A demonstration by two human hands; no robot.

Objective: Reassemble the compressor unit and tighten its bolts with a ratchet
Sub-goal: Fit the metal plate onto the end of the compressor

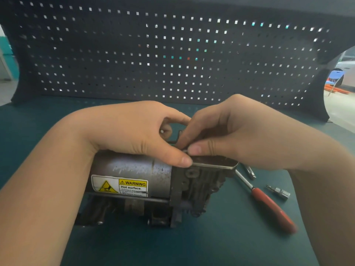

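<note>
Centre frame, on the green bench mat (221, 237): compressor unit (153, 187) lying on its side, grey motor cylinder to the left, dark cast head to the right. Yellow "WARNING Hot surface" label (120, 185) faces the camera.

Left hand (130, 131) sits on top of the cylinder, thumb tip touching the edge of the flat metal cover plate (215, 163) on the head, fingers curled; small light-coloured item between the fingers, can't tell what.

Right hand (228, 133) comes in from the right, fingers bent, thumb and forefinger pinching something small at the top of the plate, just beside the left thumb. Pinched part mostly hidden; can't identify.

Right of the unit, on the mat: ratchet (269, 204) with red handle, untouched, head end tucked under the plate corner. Loose socket bit (279, 191) just beside it. Another small metal piece (250, 172) above, partly hidden by the right wrist.

Upper frame: dark pegboard (172, 54) behind the bench.
</note>
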